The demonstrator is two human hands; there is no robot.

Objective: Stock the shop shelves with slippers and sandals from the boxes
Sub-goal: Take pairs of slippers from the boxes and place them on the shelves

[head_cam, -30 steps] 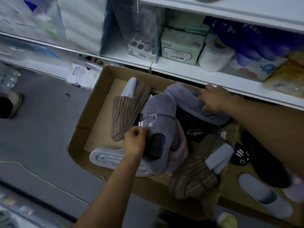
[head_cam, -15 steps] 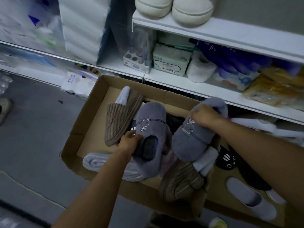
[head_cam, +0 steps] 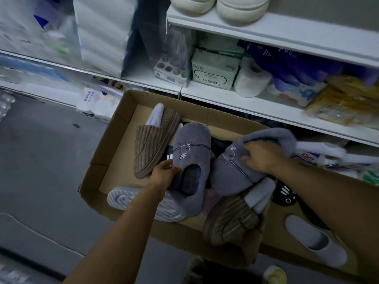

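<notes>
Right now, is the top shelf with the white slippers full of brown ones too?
No, only two cream slippers show on the top shelf.

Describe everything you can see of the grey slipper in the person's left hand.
The grey slipper looks plush and closed-toed, with a small stitched animal figure and a dark piping line across its upper. Its dark opening faces the camera, toe pointing away. It lies tilted in the box, beside a brown slipper. The left hand pinches its edge beside the opening.

Right hand (head_cam: 258,156) lifted second grey slipper (head_cam: 235,167) beside first.
</notes>
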